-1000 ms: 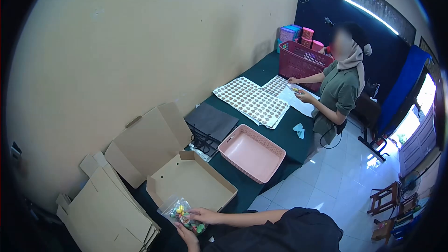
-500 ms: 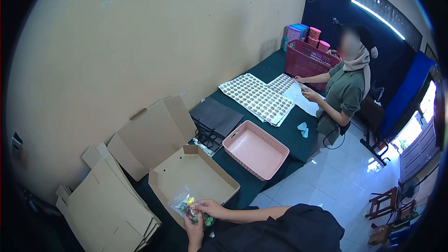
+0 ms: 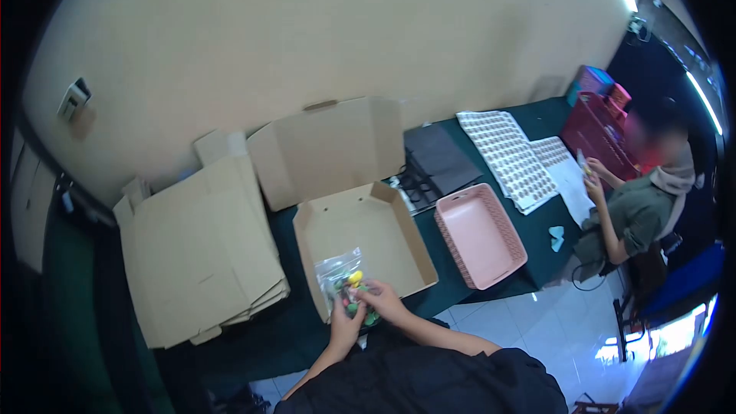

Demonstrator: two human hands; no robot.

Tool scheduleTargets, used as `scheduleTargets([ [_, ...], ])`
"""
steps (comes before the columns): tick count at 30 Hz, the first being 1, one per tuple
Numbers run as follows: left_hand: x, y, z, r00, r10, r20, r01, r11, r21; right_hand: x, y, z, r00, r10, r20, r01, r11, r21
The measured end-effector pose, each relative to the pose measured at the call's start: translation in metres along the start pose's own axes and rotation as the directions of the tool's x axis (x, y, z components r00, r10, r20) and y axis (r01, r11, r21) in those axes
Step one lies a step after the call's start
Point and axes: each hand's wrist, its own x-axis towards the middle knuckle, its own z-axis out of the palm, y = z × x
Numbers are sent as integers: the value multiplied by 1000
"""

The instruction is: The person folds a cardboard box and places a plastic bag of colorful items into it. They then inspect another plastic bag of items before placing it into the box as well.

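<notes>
1. Both hands close on a small clear plastic bag of coloured pieces (image 3: pixel 346 284) at the near edge of the open brown cardboard box (image 3: pixel 360 230); the left hand (image 3: pixel 344 323) takes it from below, the right hand (image 3: pixel 382 300) from the side.
2. Each grip is closed on the bag, but the fingers overlap, so the exact pinch points are hard to make out.
3. The pieces inside show only as yellow, green and red specks, and their kind cannot be told.
4. Just beyond the grip lies the box floor, with its lid flap raised against the wall.
5. Left of the grip lies a stack of flat cardboard sheets (image 3: pixel 201 249); right of it stands a pink plastic basket (image 3: pixel 479 234) on the dark green worktop (image 3: pixel 537 218).
6. Farther right, a co-worker's hand (image 3: pixel 592 184) is beside the sticker sheets (image 3: pixel 507 155); that person is partly cut off by the dark rim of the view.
7. Compared with half a second ago, the view has swung left, the bag sits nearer the middle, and both hands remain closed on it.
</notes>
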Motion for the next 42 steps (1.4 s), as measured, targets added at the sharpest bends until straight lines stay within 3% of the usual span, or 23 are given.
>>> scheduleTargets([
  [2, 2, -6, -5, 998, -22, 51, 15, 991, 134, 3, 13, -2, 993, 36, -113, -42, 998, -54],
  [3, 1, -2, -6, 994, -99, 48, 101, 994, -34, -1, -5, 5, 993, 82, -85, -79, 996, 42],
  [4, 1, 1, -4, 983, -173, 57, 181, 962, -206, 7, 9, -1, 992, 79, -95, -78, 997, 12],
  [5, 2, 17, 0, 984, -178, 5, 163, 890, -425, 7, 3, 2, 993, 97, -64, -95, 995, 45],
  [6, 5, 21, -2, 982, -186, -17, 161, 887, -433, 8, -4, 6, 993, 109, -36, -106, 991, 77],
  [8, 10, 26, -7, 994, -88, -64, 64, 950, -306, 6, -5, 11, 998, 66, 0, -66, 998, 22],
  [10, 12, 14, -7, 994, -38, -104, 3, 948, -319, 7, 1, 11, 1000, 12, 20, -12, 1000, -23],
  [12, 9, 26, -10, 979, -193, -72, 160, 933, -321, 11, 9, 9, 996, -35, 84, 37, 999, -22],
  [13, 12, 18, -9, 977, -201, -71, 168, 931, -325, 10, 12, 6, 996, -27, 81, 29, 999, -24],
  [15, 16, 3, -6, 974, 53, -218, -100, 972, -213, 7, 8, 8, 996, 74, 43, -69, 992, -102],
  [20, 12, 10, -11, 980, 5, -201, -41, 984, -174, 13, 20, 5, 991, 88, 105, -94, 994, 58],
  [22, 11, 3, -13, 979, -114, -169, 67, 964, -259, 12, 22, 3, 990, 65, 123, -72, 996, 51],
  [26, 12, 5, -16, 986, -49, -162, 20, 984, -176, 12, 18, 1, 988, 71, 136, -77, 996, 34],
  [29, 11, 11, -15, 979, -143, -142, 108, 967, -232, 11, 17, 2, 991, 77, 110, -70, 995, -69],
  [32, 12, 11, -11, 984, -90, -155, 43, 959, -280, 6, 7, 11, 998, 48, 36, -47, 999, -15],
  [34, 12, 3, -10, 989, -9, -144, 0, 998, -63, 3, 5, 15, 999, 17, 37, -15, 998, -56],
  [38, 11, 18, -14, 990, -86, -108, 77, 993, -84, 5, 14, 10, 999, 49, 13, -48, 995, -83],
  [41, 12, 20, -13, 988, 25, -150, -25, 1000, 3, 8, 23, 6, 995, 101, 3, -100, 988, -116],
  [42, 12, 19, -13, 986, 31, -161, -33, 999, -13, 10, 29, 5, 997, 72, 17, -71, 997, -40],
])
